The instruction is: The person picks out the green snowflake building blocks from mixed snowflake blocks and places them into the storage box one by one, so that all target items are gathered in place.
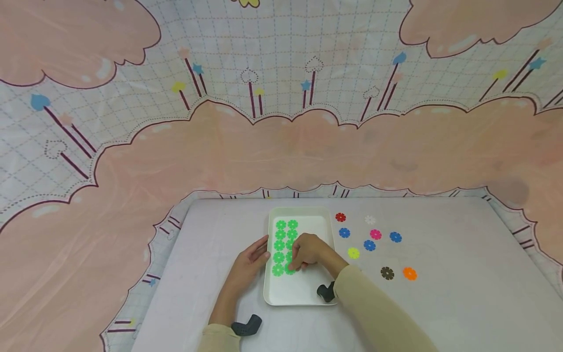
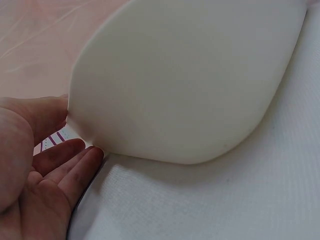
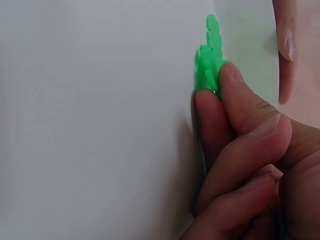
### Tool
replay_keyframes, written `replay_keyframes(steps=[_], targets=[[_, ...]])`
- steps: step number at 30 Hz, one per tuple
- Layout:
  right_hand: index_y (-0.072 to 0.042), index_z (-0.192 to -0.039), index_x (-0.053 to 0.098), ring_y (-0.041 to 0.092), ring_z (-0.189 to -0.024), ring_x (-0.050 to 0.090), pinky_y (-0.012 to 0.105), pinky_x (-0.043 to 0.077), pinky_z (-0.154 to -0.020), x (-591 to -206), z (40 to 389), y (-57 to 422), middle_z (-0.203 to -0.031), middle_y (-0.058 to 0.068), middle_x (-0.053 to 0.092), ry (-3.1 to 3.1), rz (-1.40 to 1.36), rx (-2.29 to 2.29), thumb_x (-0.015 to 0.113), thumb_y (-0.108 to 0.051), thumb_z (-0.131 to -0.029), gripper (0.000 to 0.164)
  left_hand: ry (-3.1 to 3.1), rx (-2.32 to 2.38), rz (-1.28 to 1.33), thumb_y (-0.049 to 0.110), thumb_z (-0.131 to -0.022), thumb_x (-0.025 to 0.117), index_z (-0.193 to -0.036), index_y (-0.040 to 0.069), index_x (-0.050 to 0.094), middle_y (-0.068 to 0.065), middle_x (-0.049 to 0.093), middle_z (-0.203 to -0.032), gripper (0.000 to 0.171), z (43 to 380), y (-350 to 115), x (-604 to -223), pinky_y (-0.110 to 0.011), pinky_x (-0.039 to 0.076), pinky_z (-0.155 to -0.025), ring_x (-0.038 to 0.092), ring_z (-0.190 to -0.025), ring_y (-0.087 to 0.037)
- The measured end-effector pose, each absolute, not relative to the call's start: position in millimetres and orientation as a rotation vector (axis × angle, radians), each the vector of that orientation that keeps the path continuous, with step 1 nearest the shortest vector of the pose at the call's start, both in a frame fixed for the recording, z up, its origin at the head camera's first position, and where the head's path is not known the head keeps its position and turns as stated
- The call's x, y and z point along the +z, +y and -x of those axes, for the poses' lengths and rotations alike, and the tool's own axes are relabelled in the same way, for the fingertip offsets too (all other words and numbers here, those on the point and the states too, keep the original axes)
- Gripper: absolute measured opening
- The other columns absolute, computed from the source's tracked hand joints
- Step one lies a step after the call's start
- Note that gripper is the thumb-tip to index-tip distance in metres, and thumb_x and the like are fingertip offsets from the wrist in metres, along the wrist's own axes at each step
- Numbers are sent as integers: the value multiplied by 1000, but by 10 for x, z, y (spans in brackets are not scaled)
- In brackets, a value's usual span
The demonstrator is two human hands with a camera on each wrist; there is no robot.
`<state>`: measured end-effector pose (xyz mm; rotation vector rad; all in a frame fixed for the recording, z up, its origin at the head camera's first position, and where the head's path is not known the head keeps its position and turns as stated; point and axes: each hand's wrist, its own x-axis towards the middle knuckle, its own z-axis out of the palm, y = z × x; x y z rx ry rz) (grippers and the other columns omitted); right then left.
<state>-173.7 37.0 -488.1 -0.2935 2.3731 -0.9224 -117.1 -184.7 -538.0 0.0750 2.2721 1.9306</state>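
A white tray (image 1: pixel 308 293) holds two columns of green flower-shaped discs (image 1: pixel 279 245) along its left half. My left hand (image 1: pixel 248 266) holds the tray's left rim, its thumb at the edge and its fingers against the outer wall; the left wrist view shows the fingertips (image 2: pixel 95 155) right at the tray wall. Over the tray, my right hand (image 1: pixel 308 249) pinches a green flower disc (image 1: pixel 289 269) at the near end of the right column. In the right wrist view its thumb and forefinger close on the green edge (image 3: pixel 210 80). My right hand partly hides that column.
Loose flower discs lie right of the tray on the white tabletop (image 1: pixel 462 303): red (image 1: pixel 340 217), yellow (image 1: pixel 354 253), pink (image 1: pixel 376 234), dark grey (image 1: pixel 387 273), orange (image 1: pixel 410 273), white (image 1: pixel 370 220) and several blue (image 1: pixel 369 245). A patterned cloth (image 1: pixel 281 151) hangs behind.
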Motion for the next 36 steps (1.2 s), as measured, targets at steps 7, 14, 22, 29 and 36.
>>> replay_keyframes(steps=[7,14,22,29,36], targets=[[-12,-65,66,8,-47,53,18,36,-46,-4888,1734,368,-58,-2,68,2386,289,-913,93,-18,-74,28,2278,1924,-59,21,-101,66,-151,22,51,-6,52,-155,52,1172,-1844,-5385,-39,46,-116,50,-143,-26],[-12,-64,65,9,-46,53,19,35,-46,-4917,1722,377,-57,-1,67,2401,300,-920,93,-17,-73,29,2283,1920,-54,22,-101,66,-151,22,50,-7,52,-155,53,1170,-1838,-5380,-42,45,-116,50,-143,-28],[-12,-62,64,8,-44,54,18,36,-45,-4937,1698,378,-52,-2,64,2441,328,-919,94,-13,-71,31,2282,1924,-62,21,-101,66,-151,21,50,-7,52,-155,53,1170,-1840,-5384,-39,46,-115,50,-143,-27],[-11,-61,64,9,-45,57,18,36,-46,-4915,1683,381,-52,-2,64,2414,317,-947,93,-12,-72,31,2288,1918,-56,23,-101,66,-151,22,50,-7,52,-155,53,1170,-1841,-5391,-40,46,-116,51,-143,-27],[-11,-62,64,10,-46,60,17,36,-45,-4888,1681,415,-54,-1,66,2374,327,-985,92,-11,-73,30,2282,1932,-65,22,-100,66,-151,22,51,-7,52,-155,53,1165,-1833,-5374,-40,46,-115,51,-143,-28]])
